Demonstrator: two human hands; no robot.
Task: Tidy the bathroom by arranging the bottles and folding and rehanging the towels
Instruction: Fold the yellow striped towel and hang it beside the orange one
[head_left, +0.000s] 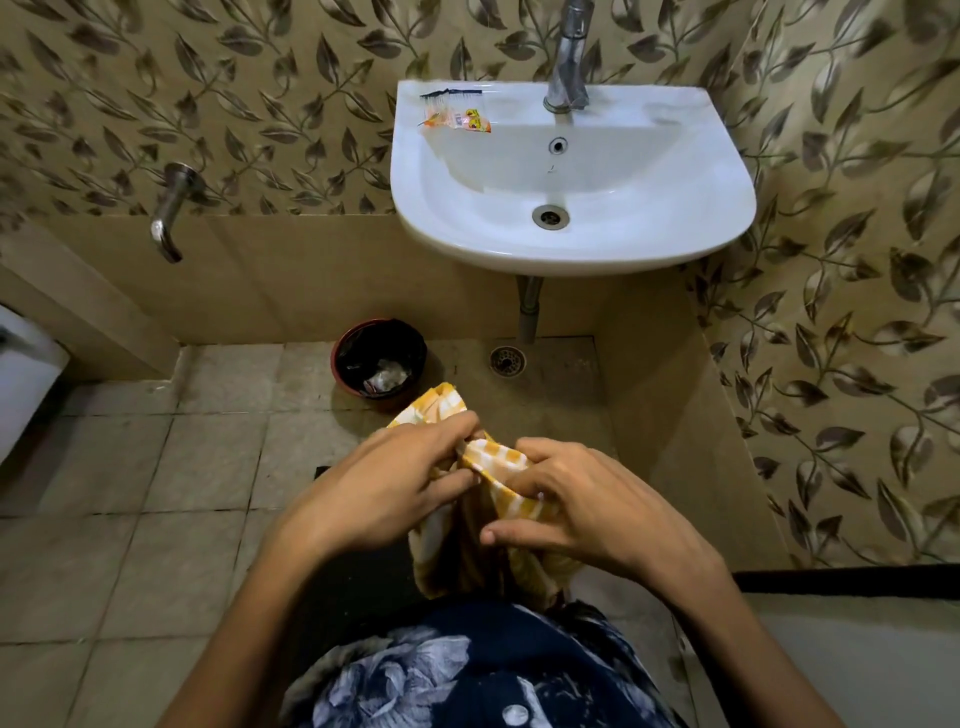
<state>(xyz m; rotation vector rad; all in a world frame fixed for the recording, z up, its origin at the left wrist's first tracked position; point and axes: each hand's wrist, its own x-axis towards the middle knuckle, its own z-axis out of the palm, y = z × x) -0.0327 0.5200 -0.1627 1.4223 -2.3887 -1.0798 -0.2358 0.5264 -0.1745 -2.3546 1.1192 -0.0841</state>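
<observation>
Sink (571, 244) on wall; sachets (457, 120) on its rim, left of tap (569, 62); bin (380, 358) on floor (156, 467) below-left.

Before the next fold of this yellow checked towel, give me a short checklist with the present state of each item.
1. Both hands on the towel: ok. The left hand and the right hand each pinch the yellow checked towel.
2. Towel off the floor: cannot tell. It hangs bunched below the hands and its lower end is hidden by the person's clothing.
3. Towel spread flat for folding: not ok. It is gathered and creased between the hands.
4. Towel apart from the waste bin: cannot tell. The far end overlaps the bin's rim in this view.
5. Sink tidy: not ok. A sachet lies on its ledge.
6. Rail for rehanging: cannot tell. None is in view.
</observation>
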